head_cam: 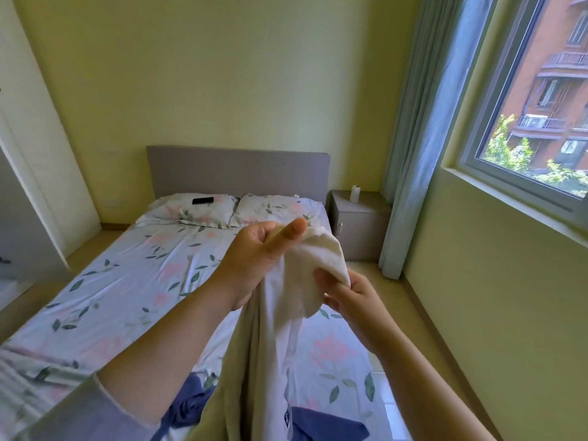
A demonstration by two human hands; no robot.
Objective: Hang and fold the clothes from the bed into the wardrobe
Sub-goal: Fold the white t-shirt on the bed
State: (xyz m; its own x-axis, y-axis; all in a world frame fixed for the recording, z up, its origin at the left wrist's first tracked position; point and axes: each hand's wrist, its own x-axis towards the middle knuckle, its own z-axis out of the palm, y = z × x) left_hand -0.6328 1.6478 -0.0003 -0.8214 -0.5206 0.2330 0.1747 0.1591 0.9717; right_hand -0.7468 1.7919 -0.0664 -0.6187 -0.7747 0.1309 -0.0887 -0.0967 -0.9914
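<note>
Over the foot edge of the floral-sheeted bed hung a long cream fabric garment (its small blue print unreadable), above crumpled navy-blue clothes. The left hand gripped its top with curled fingers; the right hand pinched a fold.

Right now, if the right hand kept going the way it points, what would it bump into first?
The cream garment that the right hand already pinches. Just beyond that it would probably meet the left hand, which grips the same garment, though depth is hard to judge.
</note>
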